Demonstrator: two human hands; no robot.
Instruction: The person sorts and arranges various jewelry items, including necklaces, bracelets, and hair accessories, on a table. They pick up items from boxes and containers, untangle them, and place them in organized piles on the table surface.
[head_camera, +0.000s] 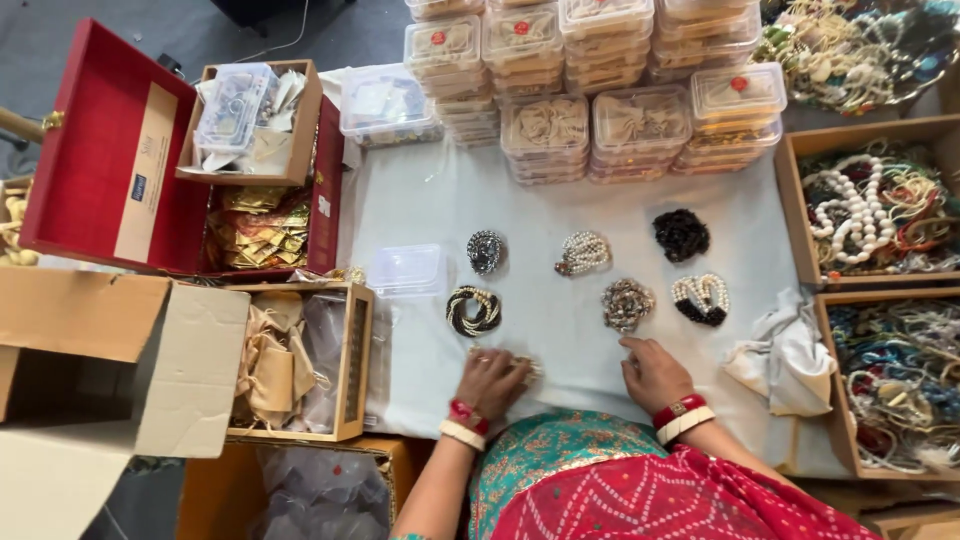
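My left hand (490, 378) fingers curl on a small bracelet (527, 367); right hand (652, 372) flat, fingers together. Six bead bracelets (583, 252) beyond, stacked clear boxes (600, 80) far, w/ pale cloth on bench (420, 200).

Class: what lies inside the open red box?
Inside the red box, gold foil packets show beneath a wooden tray of clear packets. Whatever lies under the tray is hidden.

A bench (560, 320) under a pale cloth fills the middle of the frame. On it lie six beaded bracelet bundles (583, 252) in two rows, an empty clear plastic box (405, 270) at centre left, a crumpled grey cloth (785, 355) at lower right, and stacked lidded plastic boxes (600, 120) along the top.
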